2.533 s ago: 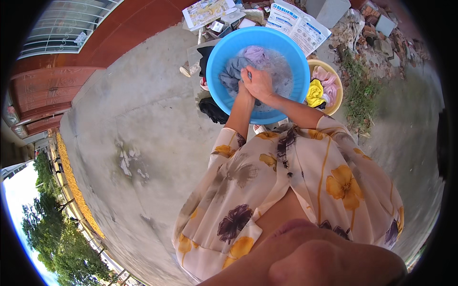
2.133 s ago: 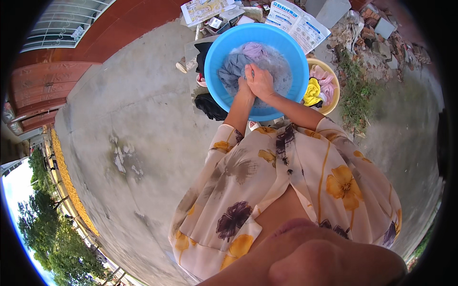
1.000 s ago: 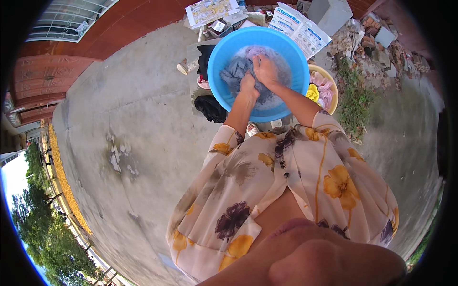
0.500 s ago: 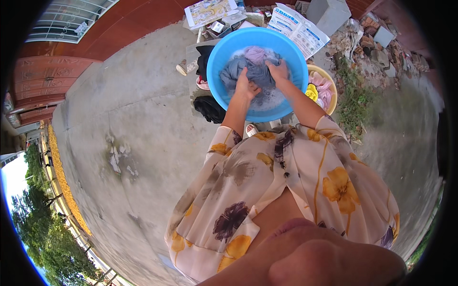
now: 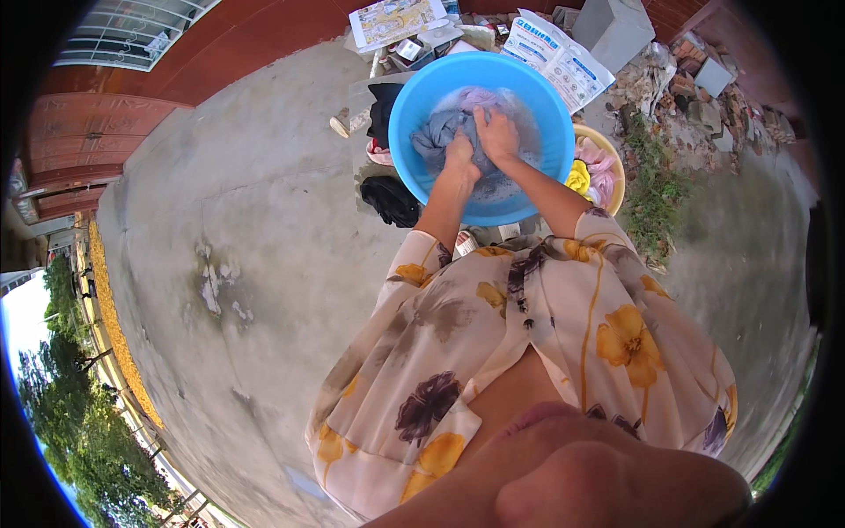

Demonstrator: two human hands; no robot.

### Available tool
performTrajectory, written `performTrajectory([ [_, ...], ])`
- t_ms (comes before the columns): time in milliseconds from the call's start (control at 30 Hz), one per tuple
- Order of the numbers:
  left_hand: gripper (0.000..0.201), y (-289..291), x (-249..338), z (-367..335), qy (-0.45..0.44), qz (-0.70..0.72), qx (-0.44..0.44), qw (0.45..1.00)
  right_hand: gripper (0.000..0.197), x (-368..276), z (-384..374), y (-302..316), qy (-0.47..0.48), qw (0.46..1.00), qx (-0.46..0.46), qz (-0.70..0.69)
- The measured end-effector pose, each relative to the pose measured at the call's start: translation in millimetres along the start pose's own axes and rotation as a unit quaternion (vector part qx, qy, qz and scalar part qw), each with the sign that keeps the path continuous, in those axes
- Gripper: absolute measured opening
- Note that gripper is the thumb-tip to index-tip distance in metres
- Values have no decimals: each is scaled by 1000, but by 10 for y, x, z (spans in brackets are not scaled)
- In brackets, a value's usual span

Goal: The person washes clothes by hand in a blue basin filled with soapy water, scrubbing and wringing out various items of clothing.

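Blue basin: the blue basin is set on the concrete floor; cloudy, foamy water is held in it.
Grey cloth: the grey cloth is bunched in the water, left of the basin's middle; the lilac cloth is seen just beyond it.
Left hand: the left hand is lowered into the basin; its fingers are curled closed on a fold of the grey cloth.
Right hand: the right hand is placed just beside it; its fingers are bent down onto the grey cloth; whether any is gripped cannot be told.
Yellow basin: beside the blue basin, on the right, yellow cloth and pink cloth are held in the yellow basin.
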State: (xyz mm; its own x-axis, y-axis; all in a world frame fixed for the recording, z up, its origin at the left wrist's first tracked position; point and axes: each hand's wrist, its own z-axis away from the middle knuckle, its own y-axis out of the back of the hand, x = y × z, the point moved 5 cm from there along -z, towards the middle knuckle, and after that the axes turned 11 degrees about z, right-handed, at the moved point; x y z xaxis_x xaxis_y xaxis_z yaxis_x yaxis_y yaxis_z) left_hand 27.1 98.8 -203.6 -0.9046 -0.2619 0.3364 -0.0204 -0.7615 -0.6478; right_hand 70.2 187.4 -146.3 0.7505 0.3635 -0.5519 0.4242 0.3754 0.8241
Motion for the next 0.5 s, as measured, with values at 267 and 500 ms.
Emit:
performTrajectory([
  [267,42,460,233,-31,-31,26,27,999,44,-394,192,9,91,991,-65,70],
  [500,58,385,572,860,-194,-164,101,962,55,210,-308,-201,156,952,-252,80],
])
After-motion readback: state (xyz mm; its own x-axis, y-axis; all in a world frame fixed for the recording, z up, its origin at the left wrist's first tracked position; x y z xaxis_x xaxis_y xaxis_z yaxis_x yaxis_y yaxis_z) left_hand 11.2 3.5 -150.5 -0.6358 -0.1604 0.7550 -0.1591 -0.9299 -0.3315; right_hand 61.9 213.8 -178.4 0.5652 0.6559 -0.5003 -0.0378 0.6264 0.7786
